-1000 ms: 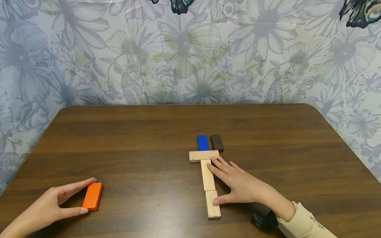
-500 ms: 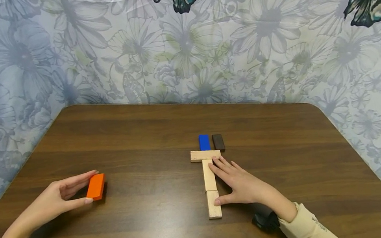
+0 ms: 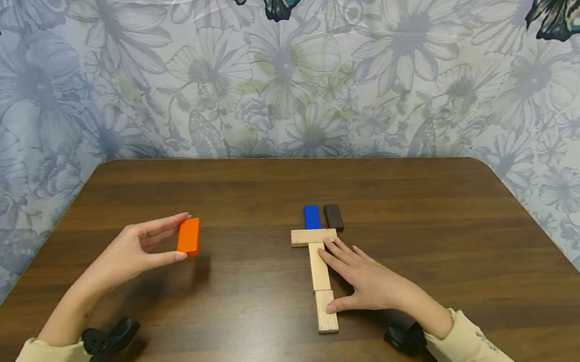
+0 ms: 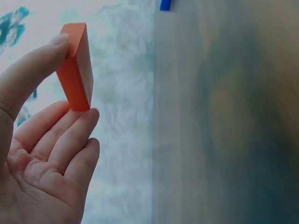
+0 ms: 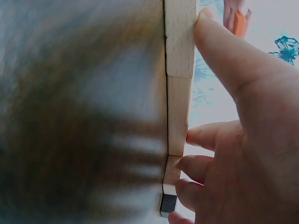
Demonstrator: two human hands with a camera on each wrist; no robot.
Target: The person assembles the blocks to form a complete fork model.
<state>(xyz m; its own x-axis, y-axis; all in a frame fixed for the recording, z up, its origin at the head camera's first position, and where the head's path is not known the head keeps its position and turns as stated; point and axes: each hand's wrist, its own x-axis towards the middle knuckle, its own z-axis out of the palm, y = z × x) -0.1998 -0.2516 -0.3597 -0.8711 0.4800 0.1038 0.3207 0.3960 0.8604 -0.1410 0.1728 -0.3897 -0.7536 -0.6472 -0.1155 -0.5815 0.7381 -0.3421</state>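
My left hand [image 3: 138, 251] pinches an orange wooden block [image 3: 189, 237] between thumb and fingertips, held above the table with a shadow under it. In the left wrist view the thumb presses one end of the orange block [image 4: 77, 70] and the fingertips the other. My right hand [image 3: 369, 277] rests with spread fingers on the plain wooden blocks. Its thumb touches the near upright block [image 3: 326, 311], and a finger touches the middle block [image 3: 319, 267]. Other fingertips reach the crosswise block [image 3: 308, 237] at the top. In the right wrist view these blocks stand end to end.
A blue block [image 3: 312, 217] touches or nearly touches the far side of the crosswise block. Beside it lies a dark brown block [image 3: 333, 216]. The brown table [image 3: 235, 357] ends at a floral wall [image 3: 305, 82]. Dark wrist straps sit on both arms.
My left hand has lifted the orange block off the table and carried it away from me and to the right. The right hand and the plain blocks stay in place.
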